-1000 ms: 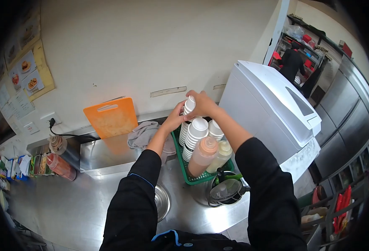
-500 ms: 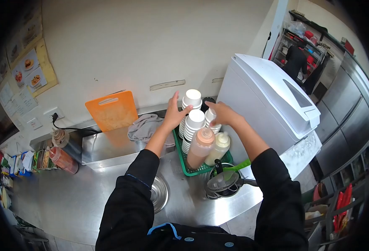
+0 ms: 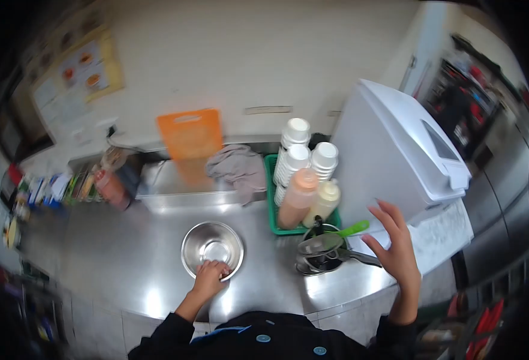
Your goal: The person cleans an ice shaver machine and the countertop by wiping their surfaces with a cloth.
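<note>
My left hand [image 3: 211, 279] is at the near rim of a round metal bowl [image 3: 191, 243], its fingers curled over the edge into the bowl. The bowl stands on the steel counter. On the right, my right hand [image 3: 395, 249] hangs in the air with fingers spread, holding nothing. Nearest to it is a metal pot [image 3: 310, 267] of utensils, among them a strainer [image 3: 323, 244] and a green handle [image 3: 355, 228]. Behind the pot, a green basket [image 3: 271, 201] carries stacked white cups [image 3: 297, 159], a peach-coloured squeeze bottle [image 3: 297, 203] and a pale yellow one [image 3: 324, 199].
A large white lidded bin [image 3: 375, 153] stands at the right. Along the wall are an orange cutting board [image 3: 191, 135], a grey cloth [image 3: 237, 168] and a red sauce bottle [image 3: 111, 189]. A blurred dark figure [image 3: 456, 111] is by the far shelves.
Both hands have left the cups in the basket. My left hand has come down to the bowl; my right has moved right and nearer to me. The view has shifted left.
</note>
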`<state>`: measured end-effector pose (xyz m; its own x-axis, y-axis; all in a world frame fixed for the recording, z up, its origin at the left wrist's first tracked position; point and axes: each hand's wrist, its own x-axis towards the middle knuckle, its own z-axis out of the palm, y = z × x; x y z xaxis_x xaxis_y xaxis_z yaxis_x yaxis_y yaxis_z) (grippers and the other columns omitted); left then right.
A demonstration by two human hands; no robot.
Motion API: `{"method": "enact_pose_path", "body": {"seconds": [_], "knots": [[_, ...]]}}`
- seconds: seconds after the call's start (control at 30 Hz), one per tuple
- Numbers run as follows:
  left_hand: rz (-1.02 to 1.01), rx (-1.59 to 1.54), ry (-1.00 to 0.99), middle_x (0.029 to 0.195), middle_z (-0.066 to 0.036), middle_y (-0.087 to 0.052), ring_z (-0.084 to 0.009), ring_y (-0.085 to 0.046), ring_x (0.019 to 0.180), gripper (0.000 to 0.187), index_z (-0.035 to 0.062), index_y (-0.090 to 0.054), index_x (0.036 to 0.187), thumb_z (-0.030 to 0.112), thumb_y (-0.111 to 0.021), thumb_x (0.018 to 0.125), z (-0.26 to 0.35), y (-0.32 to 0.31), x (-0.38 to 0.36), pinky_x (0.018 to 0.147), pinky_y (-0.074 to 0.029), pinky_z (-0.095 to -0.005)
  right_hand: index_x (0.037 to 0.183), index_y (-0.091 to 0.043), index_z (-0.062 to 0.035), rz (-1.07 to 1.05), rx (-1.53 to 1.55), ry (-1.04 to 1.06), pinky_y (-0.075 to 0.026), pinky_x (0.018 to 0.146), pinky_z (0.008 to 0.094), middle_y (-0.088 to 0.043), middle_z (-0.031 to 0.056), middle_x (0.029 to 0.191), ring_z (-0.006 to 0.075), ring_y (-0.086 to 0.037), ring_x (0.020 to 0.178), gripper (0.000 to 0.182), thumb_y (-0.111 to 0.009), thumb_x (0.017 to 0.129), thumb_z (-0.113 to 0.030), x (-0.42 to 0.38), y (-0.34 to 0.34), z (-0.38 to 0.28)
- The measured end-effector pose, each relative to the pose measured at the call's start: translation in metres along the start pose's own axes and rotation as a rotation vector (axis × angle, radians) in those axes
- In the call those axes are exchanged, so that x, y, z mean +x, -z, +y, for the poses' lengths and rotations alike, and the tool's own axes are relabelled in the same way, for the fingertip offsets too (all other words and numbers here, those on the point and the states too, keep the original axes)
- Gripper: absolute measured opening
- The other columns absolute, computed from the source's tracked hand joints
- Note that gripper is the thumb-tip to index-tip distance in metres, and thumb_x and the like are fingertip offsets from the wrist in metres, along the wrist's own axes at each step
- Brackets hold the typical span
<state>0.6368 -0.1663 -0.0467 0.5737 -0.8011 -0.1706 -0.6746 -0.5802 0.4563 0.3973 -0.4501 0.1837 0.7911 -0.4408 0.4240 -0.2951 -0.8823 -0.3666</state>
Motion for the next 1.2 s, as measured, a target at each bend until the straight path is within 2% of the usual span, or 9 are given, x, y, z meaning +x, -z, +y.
{"method": "enact_pose_path", "body": {"seconds": [0.13, 0.27, 0.4, 0.5, 0.67, 0.87, 1.0, 1.07, 1.2], "knots": [[0.495, -0.361, -0.059, 0.078, -0.011, -0.06, -0.0241, -0.059, 0.073, 0.025, 0.0016, -0.065, 0.092, 0.015, -0.071, 0.073, 0.016, 0.043, 0.002, 0.066, -0.044, -0.0331, 0.119, -0.054, -0.0032, 0.039, 0.012, -0.172, -0.04, 0.094, 0.0399, -0.049, 0.021, 0.123, 0.0371, -0.047, 0.114, 0.047, -0.068, 0.074, -0.001, -0.072, 0.003, 0.015], [0.754, -0.841, -0.261, 0.082, -0.004, -0.062, -0.013, -0.054, 0.073, 0.028, -0.0034, -0.06, 0.104, 0.017, -0.065, 0.085, 0.073, 0.141, 0.025, 0.065, -0.043, -0.0275, 0.117, -0.054, -0.0034, 0.097, 0.065, -0.275, -0.045, 0.075, 0.034, -0.053, 0.0124, 0.114, 0.0266, -0.055, 0.098, 0.044, -0.065, 0.074, 0.001, -0.142, -0.002, 0.031], [0.706, -1.522, -0.78, 0.108, -0.01, -0.058, -0.0159, -0.057, 0.098, 0.035, -0.0011, -0.043, 0.123, 0.01, -0.054, 0.091, 0.14, 0.213, 0.085, 0.091, -0.043, -0.0287, 0.124, -0.053, -0.0043, 0.029, 0.036, -0.439, -0.049, 0.076, 0.0324, -0.057, 0.0147, 0.116, 0.0223, -0.058, 0.094, 0.038, -0.062, 0.087, -0.012, -0.209, -0.018, 0.065], [0.517, -1.691, -0.89, 0.107, -0.015, -0.059, -0.0229, -0.059, 0.099, 0.039, 0.0006, -0.036, 0.129, 0.005, -0.048, 0.092, 0.184, 0.241, 0.145, 0.091, -0.046, -0.0368, 0.123, -0.052, -0.0012, 0.095, -0.037, -0.562, -0.048, 0.075, 0.0321, -0.058, 0.0145, 0.112, 0.0222, -0.058, 0.093, 0.039, -0.063, 0.086, -0.011, -0.234, -0.012, 0.054], [0.275, -1.838, -0.347, 0.108, -0.02, -0.053, -0.0282, -0.058, 0.094, 0.039, -0.0009, -0.035, 0.124, -0.005, -0.042, 0.086, 0.26, 0.222, 0.231, 0.082, -0.051, -0.0451, 0.122, -0.053, -0.0025, 0.188, -0.118, -0.662, -0.049, 0.074, 0.033, -0.059, 0.0157, 0.111, 0.0236, -0.059, 0.092, 0.039, -0.063, 0.086, -0.012, -0.269, -0.003, 0.051], [0.171, -1.769, -0.119, 0.112, -0.022, -0.045, -0.0283, -0.053, 0.076, 0.058, -0.0009, -0.034, 0.132, -0.011, -0.04, 0.075, 0.263, 0.177, 0.308, 0.069, -0.051, -0.043, 0.121, -0.054, -0.0026, 0.247, -0.152, -0.766, -0.05, 0.07, 0.0339, -0.06, 0.0163, 0.108, 0.0246, -0.061, 0.088, 0.039, -0.065, 0.084, -0.011, -0.298, -0.007, 0.04], [0.02, -1.611, -0.15, 0.122, -0.022, -0.04, -0.034, -0.05, 0.093, 0.058, 0.0019, -0.04, 0.132, -0.002, -0.049, 0.075, 0.24, 0.149, 0.34, 0.082, -0.046, -0.0456, 0.117, -0.055, -0.0023, 0.239, -0.202, -0.754, -0.049, 0.067, 0.0337, -0.061, 0.0162, 0.104, 0.0247, -0.061, 0.083, 0.036, -0.065, 0.083, -0.008, -0.298, -0.013, 0.037], [0.666, -0.634, 0.031, 0.127, -0.019, -0.036, -0.0348, -0.037, 0.112, 0.049, 0.0062, -0.053, 0.119, 0.004, -0.053, 0.07, 0.25, 0.141, 0.305, 0.09, -0.039, -0.044, 0.112, -0.057, -0.0011, 0.278, -0.234, -0.764, -0.049, 0.064, 0.0335, -0.062, 0.0168, 0.098, 0.0254, -0.062, 0.079, 0.031, -0.065, 0.082, -0.006, -0.291, -0.012, 0.031], [0.744, -0.479, -0.336, 0.131, -0.014, -0.036, -0.0361, -0.028, 0.123, 0.052, 0.0169, -0.058, 0.119, 0.028, -0.069, 0.069, 0.226, 0.139, 0.242, 0.102, -0.028, -0.0444, 0.116, -0.055, -0.0033, 0.328, -0.097, -0.835, -0.046, 0.067, 0.0316, -0.055, 0.0129, 0.102, 0.0242, -0.058, 0.082, 0.041, -0.064, 0.076, 0.001, -0.285, -0.016, 0.025]]}}
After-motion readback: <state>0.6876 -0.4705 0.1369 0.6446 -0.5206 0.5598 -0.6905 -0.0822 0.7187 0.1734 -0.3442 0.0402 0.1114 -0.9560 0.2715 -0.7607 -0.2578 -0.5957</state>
